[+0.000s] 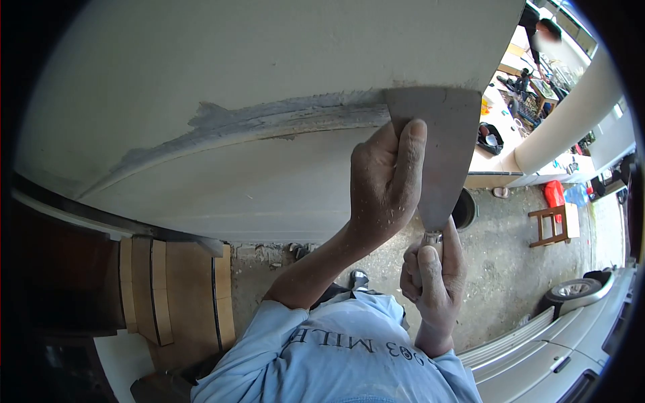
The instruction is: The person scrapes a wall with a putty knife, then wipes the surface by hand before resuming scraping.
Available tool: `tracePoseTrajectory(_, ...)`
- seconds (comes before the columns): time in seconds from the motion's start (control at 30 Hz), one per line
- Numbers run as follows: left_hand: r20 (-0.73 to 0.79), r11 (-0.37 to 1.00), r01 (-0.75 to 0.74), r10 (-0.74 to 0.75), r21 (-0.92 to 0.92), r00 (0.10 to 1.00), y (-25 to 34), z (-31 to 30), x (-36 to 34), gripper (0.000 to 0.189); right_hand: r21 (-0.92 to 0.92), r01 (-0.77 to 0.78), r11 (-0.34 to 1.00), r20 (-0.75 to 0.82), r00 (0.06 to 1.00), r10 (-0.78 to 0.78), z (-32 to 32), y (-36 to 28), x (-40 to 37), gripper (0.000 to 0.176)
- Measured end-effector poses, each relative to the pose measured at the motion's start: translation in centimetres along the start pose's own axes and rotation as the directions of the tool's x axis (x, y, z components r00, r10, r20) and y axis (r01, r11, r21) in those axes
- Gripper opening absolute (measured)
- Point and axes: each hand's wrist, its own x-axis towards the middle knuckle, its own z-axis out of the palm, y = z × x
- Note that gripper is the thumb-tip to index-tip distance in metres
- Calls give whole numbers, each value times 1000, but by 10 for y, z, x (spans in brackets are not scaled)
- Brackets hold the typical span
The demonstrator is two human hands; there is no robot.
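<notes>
A wide putty knife (449, 151) stands with its broad blade up against the pale wall. My right hand (438, 279) is closed round its handle, the thumb lying along it. Higher up, my left hand (386, 178) grips the blade's left edge, with the thumb pressed flat on the metal and the other fingers curled. White dust covers both hands. The blade's wide end meets the right end of a rough, scraped band (282, 117) on the wall (269, 40). Grey patches and flaking edges show along that band.
Tiled steps (185, 295) lie at the lower left. To the right are a round column (571, 124), a dark bucket (465, 208), a wooden stool (556, 225), a red bag (554, 193) and a silver vehicle (557, 356). Another person (537, 30) bends at the upper right.
</notes>
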Motion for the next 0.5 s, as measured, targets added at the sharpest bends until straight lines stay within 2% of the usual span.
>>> tracePoseTrajectory(0.07, -7, 999, 0, 0, 44, 1000, -3, 1, -2, 25, 42, -55, 998, -9, 998, 55, -4, -2, -1, 47)
tracePoseTrajectory(0.2, -34, 1000, 6, -6, 5, 999, 2, 2, 0, 25, 93, -33, 995, 48, 998, 29, -2, -2, 2, 46)
tracePoseTrajectory(0.3, -30, 998, -44, 43, -39, 999, -3, 1, 0, 25, 127, -44, 991, 65, 997, 36, -6, -2, -1, 46)
tracePoseTrajectory(0.4, -35, 997, -56, 54, -54, 998, -4, -2, 3, 26, 74, 7, 997, 80, 997, -13, 1, -3, 4, 47)
tracePoseTrajectory(0.5, -21, 999, -34, 34, -24, 999, 1, -4, 5, 26, 97, -42, 994, 76, 996, 34, -3, -3, -1, 47)
